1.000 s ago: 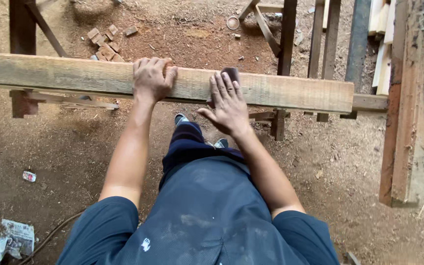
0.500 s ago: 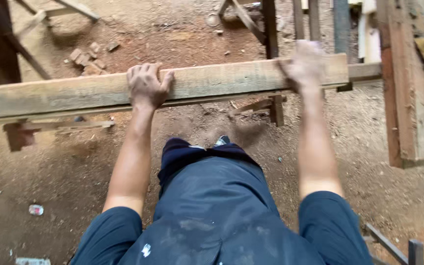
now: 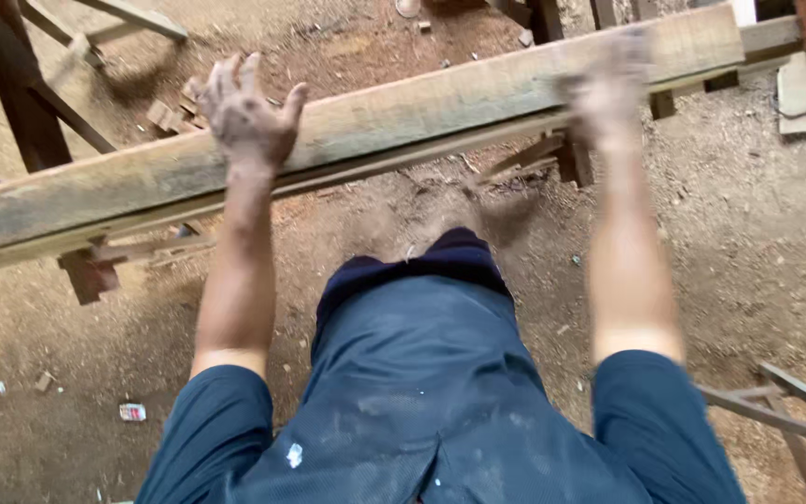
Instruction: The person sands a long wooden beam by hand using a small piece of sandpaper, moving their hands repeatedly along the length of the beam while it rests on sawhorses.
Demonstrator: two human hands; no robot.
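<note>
Flanking beam (image 3: 403, 121): trestles (image 3: 20, 103), offcuts (image 3: 168, 114).

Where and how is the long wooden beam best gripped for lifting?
Probably across its broad top face, from the person's near side, with two hands set wide apart. The beam is long, lies tilted on supports and overhangs them, so a spread grip should keep it balanced. The left hand lies on its top face; the blurred right hand is nearer the far end.

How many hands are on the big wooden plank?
2. The left hand rests on the plank toward its left part; the right hand, blurred, is on it near the right end. No other hands show.
</note>
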